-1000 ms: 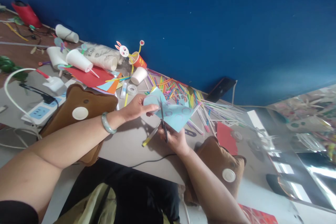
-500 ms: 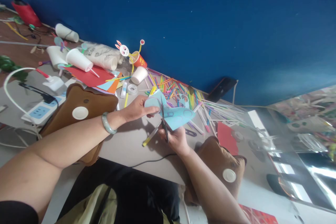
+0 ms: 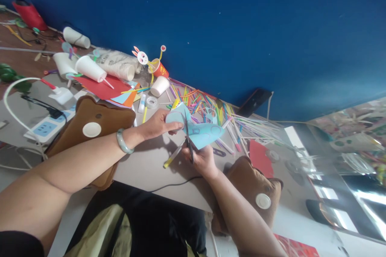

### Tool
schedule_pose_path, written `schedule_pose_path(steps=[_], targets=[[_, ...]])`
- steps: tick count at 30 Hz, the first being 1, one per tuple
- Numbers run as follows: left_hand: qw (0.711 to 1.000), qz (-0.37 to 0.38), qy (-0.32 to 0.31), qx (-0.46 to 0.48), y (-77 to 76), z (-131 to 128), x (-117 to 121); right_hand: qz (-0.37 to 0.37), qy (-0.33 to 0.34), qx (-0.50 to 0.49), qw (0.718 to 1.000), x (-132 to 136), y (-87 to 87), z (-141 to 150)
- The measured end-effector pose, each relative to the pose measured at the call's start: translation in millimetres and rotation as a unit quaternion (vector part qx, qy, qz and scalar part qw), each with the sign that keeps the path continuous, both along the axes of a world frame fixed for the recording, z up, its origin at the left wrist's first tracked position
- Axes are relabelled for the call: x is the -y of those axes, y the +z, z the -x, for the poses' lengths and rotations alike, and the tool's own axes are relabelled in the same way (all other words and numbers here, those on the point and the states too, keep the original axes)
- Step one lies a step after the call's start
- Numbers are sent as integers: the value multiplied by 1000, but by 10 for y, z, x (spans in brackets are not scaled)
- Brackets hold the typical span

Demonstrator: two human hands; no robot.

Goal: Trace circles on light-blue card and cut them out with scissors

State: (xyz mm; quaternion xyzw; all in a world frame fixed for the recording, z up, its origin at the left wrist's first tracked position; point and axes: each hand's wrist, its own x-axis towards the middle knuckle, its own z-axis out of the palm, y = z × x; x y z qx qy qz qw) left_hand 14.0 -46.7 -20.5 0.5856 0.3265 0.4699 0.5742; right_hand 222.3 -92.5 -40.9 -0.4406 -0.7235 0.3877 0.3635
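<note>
A light-blue sheet of paper (image 3: 203, 134) with shapes drawn on it is held above the table. My left hand (image 3: 159, 124) pinches its left part between thumb and fingers. Scissors (image 3: 189, 144) are gripped in my right hand (image 3: 202, 160), their blades pointing up and lying across the paper between the left part and the drawn right part. Below the paper, a marker with a yellow end (image 3: 172, 156) lies on the table. A dark flat piece with slots (image 3: 219, 152) is just right of my right hand.
Colourful sticks (image 3: 199, 102) are strewn along the blue wall. White paper cups (image 3: 91, 68) and coloured paper (image 3: 111, 88) lie at the left, near a power strip (image 3: 50, 126). Brown cushions (image 3: 104, 118) flank my arms. A tape roll (image 3: 151, 102) sits behind my left hand.
Both hands, the scissors and the left part of the paper stay almost in place. The right part of the blue paper has shifted very slightly.
</note>
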Motion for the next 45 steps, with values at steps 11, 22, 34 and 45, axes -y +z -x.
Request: schedule_pose_path(steps=[11,22,34,45], targets=[[1000,-4,-4,-1,-12,24,-5,-1,0,-5,1000,-1,-18,-4],[1000,-10,-2,-21,-9,46,-9,10,5,-3,1000,-2,-31,-27],[999,-38,-15,-8,37,64,1,8,7,2,1000,5,-20,-31],[999,-37,-17,8,-13,59,-22,6,7,0,1000,11,12,-14]])
